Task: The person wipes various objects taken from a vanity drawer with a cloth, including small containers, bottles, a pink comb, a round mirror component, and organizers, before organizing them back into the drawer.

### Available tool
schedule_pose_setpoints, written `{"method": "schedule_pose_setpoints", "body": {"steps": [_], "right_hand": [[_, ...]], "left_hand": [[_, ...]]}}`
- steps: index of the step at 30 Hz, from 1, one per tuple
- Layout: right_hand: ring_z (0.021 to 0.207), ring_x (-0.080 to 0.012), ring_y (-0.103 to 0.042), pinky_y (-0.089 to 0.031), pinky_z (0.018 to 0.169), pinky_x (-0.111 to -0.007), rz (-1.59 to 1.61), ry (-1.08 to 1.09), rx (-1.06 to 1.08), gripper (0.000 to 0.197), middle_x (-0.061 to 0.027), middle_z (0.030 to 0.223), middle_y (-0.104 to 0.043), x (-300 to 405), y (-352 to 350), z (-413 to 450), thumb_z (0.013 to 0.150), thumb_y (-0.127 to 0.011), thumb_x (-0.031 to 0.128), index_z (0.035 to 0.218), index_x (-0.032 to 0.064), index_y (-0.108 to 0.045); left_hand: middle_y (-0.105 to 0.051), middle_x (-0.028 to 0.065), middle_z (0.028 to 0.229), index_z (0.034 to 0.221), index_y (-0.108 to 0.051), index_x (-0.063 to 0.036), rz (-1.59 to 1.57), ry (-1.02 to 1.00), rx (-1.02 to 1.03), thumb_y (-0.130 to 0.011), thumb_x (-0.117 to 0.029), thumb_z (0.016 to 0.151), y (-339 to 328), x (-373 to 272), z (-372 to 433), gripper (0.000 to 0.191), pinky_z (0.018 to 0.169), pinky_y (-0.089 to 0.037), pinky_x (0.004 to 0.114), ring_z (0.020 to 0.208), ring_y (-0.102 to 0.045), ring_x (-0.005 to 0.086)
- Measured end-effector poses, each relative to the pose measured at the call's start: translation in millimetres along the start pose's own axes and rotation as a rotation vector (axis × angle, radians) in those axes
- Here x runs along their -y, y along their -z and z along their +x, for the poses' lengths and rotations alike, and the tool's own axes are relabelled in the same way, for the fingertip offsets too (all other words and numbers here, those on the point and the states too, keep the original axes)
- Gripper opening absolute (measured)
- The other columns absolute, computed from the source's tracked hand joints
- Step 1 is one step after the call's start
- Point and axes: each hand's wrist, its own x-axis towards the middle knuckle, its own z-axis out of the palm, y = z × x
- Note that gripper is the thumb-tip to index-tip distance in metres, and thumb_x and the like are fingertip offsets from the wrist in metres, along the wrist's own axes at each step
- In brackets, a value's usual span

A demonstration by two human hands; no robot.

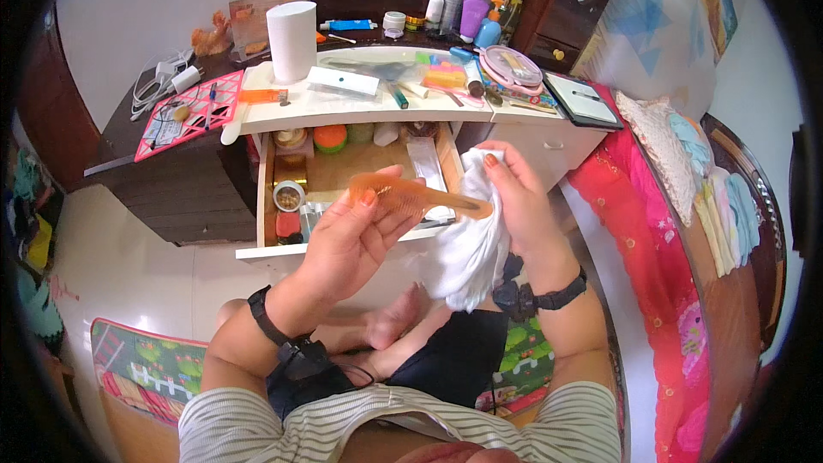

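Note:
An orange-brown translucent plastic hair comb (411, 198) lies across the space between my hands, above the drawer. My left hand (352, 231) pinches its wide toothed end between thumb and fingers. The comb's narrow handle points right and rests against a white cloth (472, 241). In my right hand (517, 193) the cloth is bunched under the thumb, and its lower part hangs down over my lap. Beneath the comb is a pulled-out wooden drawer (341, 170), holding several jars, a gold box (290, 170) and small cosmetic containers. My hands and the comb hide part of its inside.
The white dressing table top (379, 109) carries a white paper roll (292, 42), a pink grid tray (193, 114), a pink round case (511, 69) and a notebook with a pen (582, 101). Several bottles stand under the mirror. A bed with red bedding (633, 231) lies right.

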Motion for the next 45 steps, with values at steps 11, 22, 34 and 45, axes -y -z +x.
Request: {"method": "schedule_pose_setpoints", "body": {"steps": [11,22,34,45], "right_hand": [[0.083,-0.0305,-0.057,-0.049,0.069,-0.037,-1.238,0.904,0.365,0.032,-0.0129,0.100,-0.055,-26.3,-47.0,-41.8,0.067,-0.067,0.001,0.097,0.0053,-0.057],[0.081,-0.0293,-0.056,-0.047,0.069,-0.037,-1.346,1.112,0.110,0.022,-0.0117,0.098,-0.054,-32.3,-47.4,-12.4,0.073,-0.059,0.007,0.094,0.0076,-0.053],[0.068,-0.0297,-0.060,-0.047,0.061,-0.036,-1.085,0.498,0.403,0.019,-0.0118,0.079,-0.062,-9.2,-51.6,-3.3,0.080,-0.067,0.019,0.092,0.0051,-0.064],[0.073,-0.0235,-0.060,-0.047,0.066,-0.033,-0.978,0.111,0.705,0.021,-0.0169,0.079,-0.062,0.7,-29.0,63.0,0.088,-0.054,0.015,0.097,-0.0027,-0.062]], "left_hand": [[-0.046,0.0137,0.132,0.139,-0.030,-0.0204,-0.346,0.089,-0.057,-0.035,-0.042,0.098,-15.6,8.5,8.4,0.047,0.099,-0.039,0.044,0.115,-0.050,0.0286],[-0.042,0.0112,0.135,0.135,-0.035,-0.0034,-0.116,0.186,-0.031,-0.031,-0.041,0.099,-12.6,36.7,-12.0,0.052,0.106,-0.032,0.038,0.125,-0.041,0.0242],[-0.055,0.0122,0.121,0.127,-0.043,-0.0060,0.083,-0.375,-0.099,-0.048,-0.018,0.096,-10.8,-25.5,9.5,0.034,0.098,-0.040,0.039,0.117,-0.050,0.0237],[-0.063,0.0099,0.102,0.110,-0.056,0.0007,0.907,0.040,-0.149,-0.054,-0.006,0.090,35.5,-90.7,14.8,0.021,0.080,-0.053,0.029,0.093,-0.062,0.0165]]}}
